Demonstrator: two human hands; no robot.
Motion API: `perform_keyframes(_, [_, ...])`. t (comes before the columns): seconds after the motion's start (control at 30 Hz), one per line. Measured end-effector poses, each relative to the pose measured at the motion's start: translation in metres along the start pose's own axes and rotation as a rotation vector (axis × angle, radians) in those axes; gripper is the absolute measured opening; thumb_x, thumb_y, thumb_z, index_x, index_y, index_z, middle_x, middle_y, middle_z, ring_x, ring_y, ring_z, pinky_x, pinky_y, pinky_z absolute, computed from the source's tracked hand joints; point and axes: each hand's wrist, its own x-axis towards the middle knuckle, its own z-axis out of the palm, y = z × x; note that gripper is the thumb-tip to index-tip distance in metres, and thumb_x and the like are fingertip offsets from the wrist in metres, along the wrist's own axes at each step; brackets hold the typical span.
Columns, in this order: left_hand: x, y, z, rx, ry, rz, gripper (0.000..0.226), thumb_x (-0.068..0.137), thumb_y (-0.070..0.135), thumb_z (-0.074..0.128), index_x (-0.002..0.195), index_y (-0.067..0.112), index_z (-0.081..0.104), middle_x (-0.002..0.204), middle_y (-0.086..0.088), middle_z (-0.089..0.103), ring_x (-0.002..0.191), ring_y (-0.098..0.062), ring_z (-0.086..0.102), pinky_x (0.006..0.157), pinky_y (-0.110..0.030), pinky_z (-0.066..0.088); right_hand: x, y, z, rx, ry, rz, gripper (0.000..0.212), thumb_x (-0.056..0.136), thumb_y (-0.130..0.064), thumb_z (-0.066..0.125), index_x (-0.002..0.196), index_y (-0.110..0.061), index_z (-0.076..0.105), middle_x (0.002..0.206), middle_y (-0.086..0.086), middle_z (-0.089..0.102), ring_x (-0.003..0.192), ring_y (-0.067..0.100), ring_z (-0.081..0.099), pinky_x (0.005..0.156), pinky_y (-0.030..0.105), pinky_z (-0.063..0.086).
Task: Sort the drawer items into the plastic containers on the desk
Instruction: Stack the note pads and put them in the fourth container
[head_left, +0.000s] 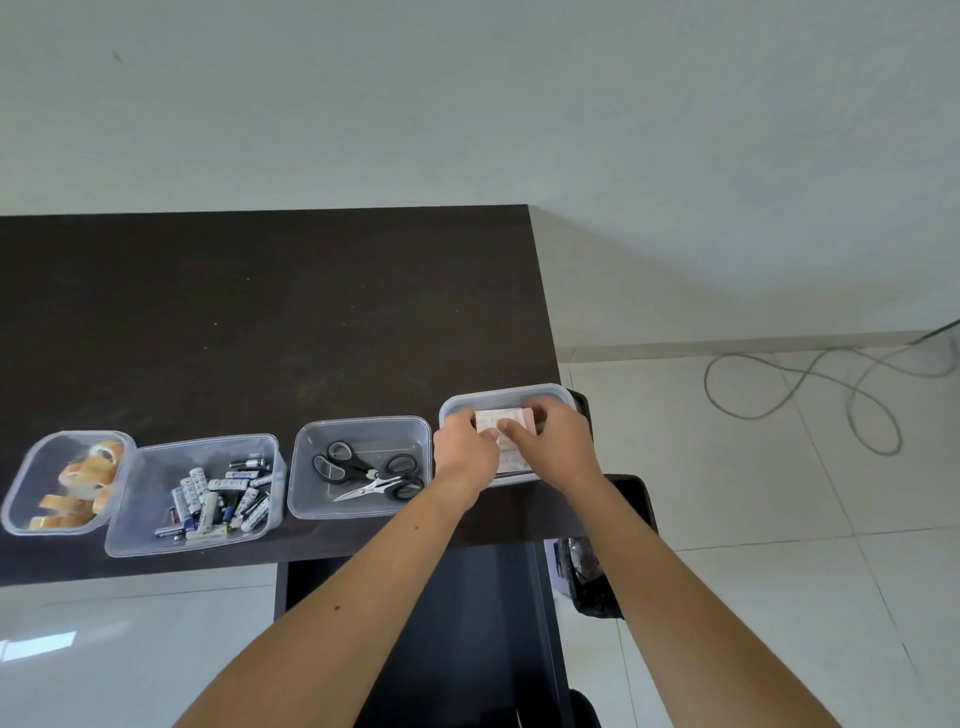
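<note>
Four clear plastic containers stand in a row along the dark desk's front edge. The rightmost container (506, 397) sits at the desk's right corner. Both my hands are over it, holding a small pale pink and white packet (503, 419). My left hand (464, 453) pinches the packet's left side and my right hand (558, 446) grips its right side. More pale packets lie beneath, mostly hidden by my hands. The other containers hold tape rolls (88, 480), batteries (221, 496) and scissors (366, 470).
The dark desk (270, 312) stretches back to a white wall. A black object (631, 499) stands beside the desk's right edge, with a dark bag (587, 574) under it. A grey cable (810, 395) loops over the white tiled floor at right.
</note>
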Motion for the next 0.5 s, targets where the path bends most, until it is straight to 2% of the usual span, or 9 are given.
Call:
perform_keyframes(0.07, [-0.004, -0.002, -0.004, 0.023, 0.006, 0.035, 0.016, 0.103, 0.013, 0.059, 0.118, 0.014, 0.066, 0.111, -0.006, 0.071, 0.086, -0.018, 0.065, 0.058, -0.022, 0.045, -0.004, -0.001, -0.001, 0.018, 0.032, -0.018, 0.042, 0.092, -0.04, 0.079, 0.125, -0.016, 0.069, 0.11, 0.0, 0.076, 0.098, 0.019, 0.071, 0.086, 0.033, 0.059])
perform_keyframes(0.13, [-0.008, -0.005, -0.008, 0.016, 0.012, 0.084, 0.015, 0.102, 0.011, 0.06, 0.117, 0.012, 0.065, 0.112, -0.007, 0.071, 0.092, -0.021, 0.066, 0.072, -0.029, 0.054, -0.008, -0.002, -0.004, 0.016, 0.063, -0.053, 0.044, 0.091, -0.039, 0.081, 0.126, -0.014, 0.069, 0.113, 0.001, 0.076, 0.1, 0.019, 0.071, 0.089, 0.032, 0.058])
perform_keyframes(0.2, [-0.014, -0.008, -0.014, -0.032, -0.006, 0.131, 0.025, 0.103, 0.008, 0.06, 0.128, 0.009, 0.062, 0.112, -0.001, 0.065, 0.101, -0.021, 0.064, 0.089, -0.034, 0.054, -0.016, -0.005, -0.008, 0.024, 0.101, -0.096, 0.043, 0.091, -0.037, 0.081, 0.126, -0.014, 0.07, 0.114, 0.001, 0.075, 0.099, 0.016, 0.071, 0.089, 0.031, 0.058])
perform_keyframes(0.3, [-0.027, -0.015, -0.03, -0.17, -0.034, 0.192, 0.041, 0.104, 0.006, 0.059, 0.145, 0.014, 0.054, 0.132, 0.002, 0.062, 0.12, -0.014, 0.064, 0.099, -0.027, 0.053, -0.029, -0.009, -0.015, 0.046, 0.189, -0.167, 0.041, 0.09, -0.036, 0.082, 0.124, -0.017, 0.07, 0.115, 0.0, 0.071, 0.1, 0.017, 0.069, 0.094, 0.041, 0.06])
perform_keyframes(0.37, [-0.038, -0.02, -0.043, -0.251, -0.024, 0.275, 0.044, 0.104, 0.006, 0.059, 0.147, 0.015, 0.053, 0.138, 0.003, 0.063, 0.125, -0.013, 0.065, 0.099, -0.021, 0.053, -0.042, -0.014, -0.02, 0.049, 0.244, -0.204, 0.043, 0.09, -0.033, 0.082, 0.128, -0.018, 0.069, 0.119, 0.0, 0.07, 0.105, 0.016, 0.067, 0.098, 0.04, 0.058])
perform_keyframes(0.43, [-0.051, -0.029, -0.057, -0.328, -0.013, 0.365, 0.041, 0.104, 0.008, 0.062, 0.143, 0.016, 0.055, 0.133, 0.007, 0.067, 0.119, -0.008, 0.067, 0.094, -0.015, 0.055, -0.061, -0.018, -0.024, 0.089, 0.285, -0.229, 0.043, 0.09, -0.028, 0.083, 0.129, -0.018, 0.068, 0.121, -0.002, 0.07, 0.106, 0.012, 0.066, 0.099, 0.037, 0.058])
perform_keyframes(0.5, [-0.065, -0.043, -0.07, -0.384, 0.0, 0.431, 0.037, 0.102, 0.011, 0.067, 0.137, 0.019, 0.059, 0.125, 0.011, 0.071, 0.112, -0.005, 0.07, 0.093, -0.018, 0.057, -0.085, -0.021, -0.024, 0.126, 0.317, -0.255, 0.041, 0.089, -0.024, 0.083, 0.127, -0.019, 0.068, 0.12, -0.005, 0.07, 0.106, 0.01, 0.066, 0.098, 0.032, 0.058])
